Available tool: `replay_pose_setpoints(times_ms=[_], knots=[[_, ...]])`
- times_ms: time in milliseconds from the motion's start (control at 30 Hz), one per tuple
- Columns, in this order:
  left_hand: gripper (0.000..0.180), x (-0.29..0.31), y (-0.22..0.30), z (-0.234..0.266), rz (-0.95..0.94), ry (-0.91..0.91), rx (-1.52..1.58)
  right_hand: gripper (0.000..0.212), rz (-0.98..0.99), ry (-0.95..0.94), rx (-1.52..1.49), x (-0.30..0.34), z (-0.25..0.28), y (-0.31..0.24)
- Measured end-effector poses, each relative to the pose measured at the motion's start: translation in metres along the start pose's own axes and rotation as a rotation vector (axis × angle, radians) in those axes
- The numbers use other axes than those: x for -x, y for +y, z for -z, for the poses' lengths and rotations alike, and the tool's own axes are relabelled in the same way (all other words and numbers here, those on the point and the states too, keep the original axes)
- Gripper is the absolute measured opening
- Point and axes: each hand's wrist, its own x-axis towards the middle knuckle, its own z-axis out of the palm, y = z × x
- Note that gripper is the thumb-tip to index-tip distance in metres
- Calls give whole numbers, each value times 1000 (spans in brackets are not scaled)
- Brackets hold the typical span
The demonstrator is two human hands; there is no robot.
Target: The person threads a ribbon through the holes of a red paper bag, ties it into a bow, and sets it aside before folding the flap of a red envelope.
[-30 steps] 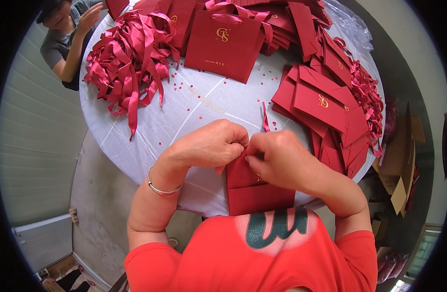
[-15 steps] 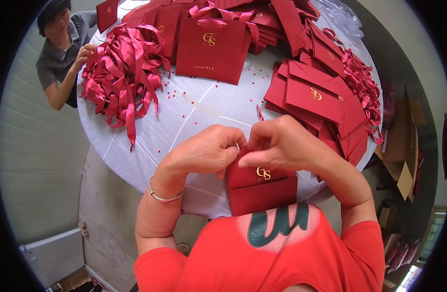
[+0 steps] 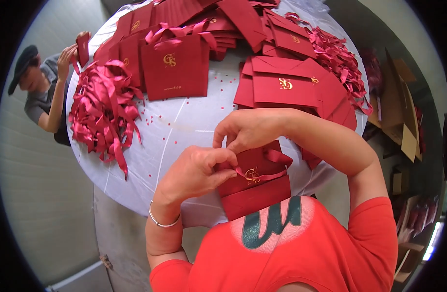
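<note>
A dark red paper bag (image 3: 255,194) with a gold emblem lies flat at the table's near edge, against my shirt. My left hand (image 3: 199,168) is closed in a pinch on a pink-red satin ribbon (image 3: 267,176) at the bag's left side. From those fingertips the ribbon runs across the bag's front and loops at its right. Just above, my right hand (image 3: 250,129) bends over the bag's upper left corner, thumb and forefinger drawn together. What lies between the right fingertips is too small to tell.
Satin ribbons (image 3: 104,112) are heaped at the left; another ribbon pile (image 3: 338,63) lies far right. A finished bag (image 3: 177,68) stands among stacked bags at the back. Flat bags (image 3: 284,87) lie to the right. Across the table, a person (image 3: 43,87) handles a red item. Cardboard boxes (image 3: 396,107) stand beyond.
The view has shifted. The ribbon now lies across the bag's front, its end in my left fingers. My right hand has moved left to the bag's corner. The other person has raised their hands.
</note>
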Motion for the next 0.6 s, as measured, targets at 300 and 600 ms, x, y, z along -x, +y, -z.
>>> replay_pose_setpoints(times_ms=[300,600], knots=[[9,4,8,-3,-59,83,-28,35,-153,-142,-452,-12,-1,11],[9,2,8,-5,-45,112,-64,26,-175,262,-594,-8,-18,10]])
